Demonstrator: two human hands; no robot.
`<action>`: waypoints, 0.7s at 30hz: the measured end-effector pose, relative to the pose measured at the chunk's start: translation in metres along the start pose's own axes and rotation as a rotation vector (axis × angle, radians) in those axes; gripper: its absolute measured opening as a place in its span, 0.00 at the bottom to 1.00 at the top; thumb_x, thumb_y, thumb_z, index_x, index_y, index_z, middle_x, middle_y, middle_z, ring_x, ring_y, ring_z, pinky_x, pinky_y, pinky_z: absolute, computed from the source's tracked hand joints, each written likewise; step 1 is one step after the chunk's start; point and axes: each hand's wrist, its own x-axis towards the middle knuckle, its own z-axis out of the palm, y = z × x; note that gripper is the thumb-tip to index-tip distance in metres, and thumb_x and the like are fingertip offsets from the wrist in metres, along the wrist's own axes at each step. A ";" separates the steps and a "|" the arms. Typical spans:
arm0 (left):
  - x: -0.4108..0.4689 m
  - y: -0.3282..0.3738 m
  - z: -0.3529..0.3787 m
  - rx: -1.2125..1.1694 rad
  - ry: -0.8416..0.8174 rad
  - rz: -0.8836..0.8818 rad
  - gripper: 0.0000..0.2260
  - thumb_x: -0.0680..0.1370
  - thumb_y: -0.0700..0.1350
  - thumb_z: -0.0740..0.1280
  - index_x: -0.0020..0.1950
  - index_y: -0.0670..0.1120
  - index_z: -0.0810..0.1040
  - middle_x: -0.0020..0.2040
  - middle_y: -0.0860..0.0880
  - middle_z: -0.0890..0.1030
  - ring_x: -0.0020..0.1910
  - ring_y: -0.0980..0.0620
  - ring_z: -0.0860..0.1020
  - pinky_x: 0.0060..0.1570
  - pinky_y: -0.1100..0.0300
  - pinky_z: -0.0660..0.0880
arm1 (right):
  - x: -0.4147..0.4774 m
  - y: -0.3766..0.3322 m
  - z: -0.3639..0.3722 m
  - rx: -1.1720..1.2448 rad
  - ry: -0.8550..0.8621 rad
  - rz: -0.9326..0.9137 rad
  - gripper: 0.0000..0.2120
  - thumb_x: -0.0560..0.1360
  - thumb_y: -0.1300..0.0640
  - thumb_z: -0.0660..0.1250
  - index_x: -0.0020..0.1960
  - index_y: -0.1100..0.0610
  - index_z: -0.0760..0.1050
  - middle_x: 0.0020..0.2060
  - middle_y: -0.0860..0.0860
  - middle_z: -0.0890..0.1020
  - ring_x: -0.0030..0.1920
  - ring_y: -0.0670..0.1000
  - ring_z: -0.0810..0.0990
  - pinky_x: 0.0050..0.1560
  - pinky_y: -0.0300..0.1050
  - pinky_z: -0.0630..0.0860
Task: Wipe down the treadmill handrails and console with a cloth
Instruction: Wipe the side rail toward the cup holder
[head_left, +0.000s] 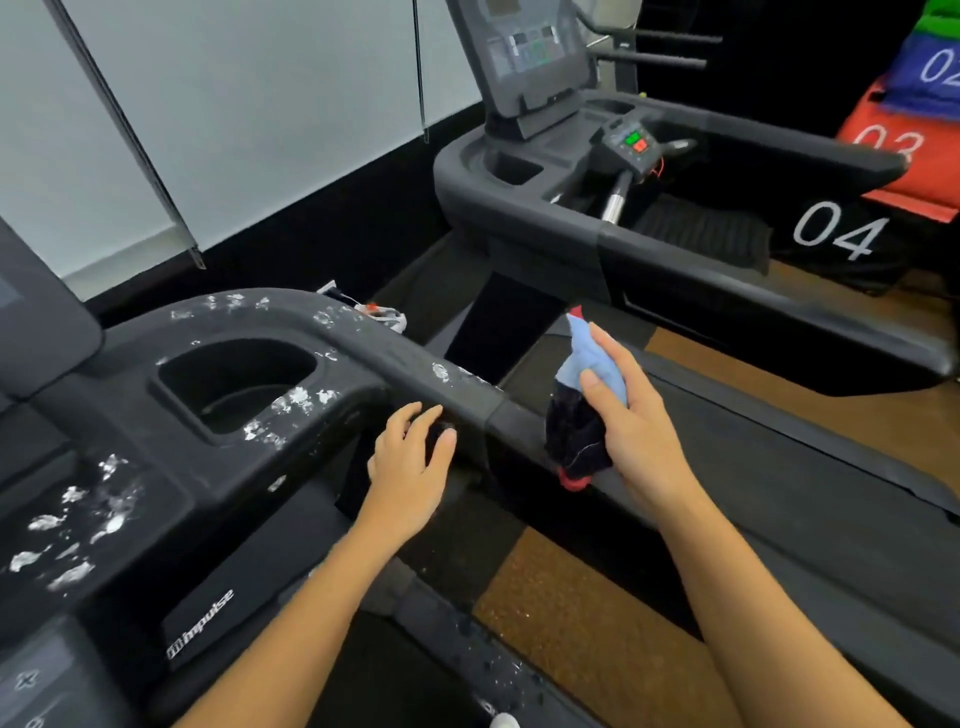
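Left hand (410, 460): fingers relaxed, touching near handrail (405, 358), holding nothing.
Right hand (631, 421): grips bunched cloth (574, 431), just right of handrail.
Cup holder (234, 376): white flecks around rim.
Far right: second treadmill (675, 249).

Stretching brown and speckled as floor (571, 613) between the machines. Bearing the near treadmill (218, 467) along the left edge and a second treadmill (675, 249) toward the far right. Carrying a black pad (841, 239) marked 04 at the right edge, just behind that second treadmill, with an orange pad (893, 150) and a blue pad (930, 67) stacking above it
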 end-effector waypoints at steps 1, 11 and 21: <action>0.004 -0.004 0.000 0.015 0.018 -0.001 0.19 0.81 0.51 0.55 0.71 0.49 0.65 0.73 0.51 0.60 0.71 0.51 0.58 0.70 0.48 0.54 | 0.007 0.000 -0.009 -0.050 -0.001 -0.024 0.19 0.80 0.56 0.59 0.69 0.43 0.66 0.66 0.38 0.71 0.64 0.38 0.70 0.66 0.39 0.67; 0.038 -0.011 -0.005 0.274 0.120 0.076 0.21 0.81 0.47 0.54 0.74 0.45 0.58 0.76 0.48 0.56 0.74 0.51 0.56 0.69 0.50 0.54 | 0.046 0.044 0.035 -0.729 -0.471 -0.093 0.22 0.81 0.49 0.55 0.74 0.47 0.59 0.72 0.45 0.65 0.71 0.50 0.63 0.69 0.54 0.62; 0.054 -0.029 -0.008 0.451 0.084 0.233 0.24 0.80 0.51 0.47 0.72 0.42 0.63 0.73 0.45 0.64 0.73 0.47 0.60 0.68 0.52 0.57 | 0.075 0.046 0.082 -0.768 -0.456 -0.018 0.22 0.81 0.45 0.50 0.74 0.44 0.58 0.71 0.48 0.66 0.69 0.53 0.65 0.66 0.56 0.63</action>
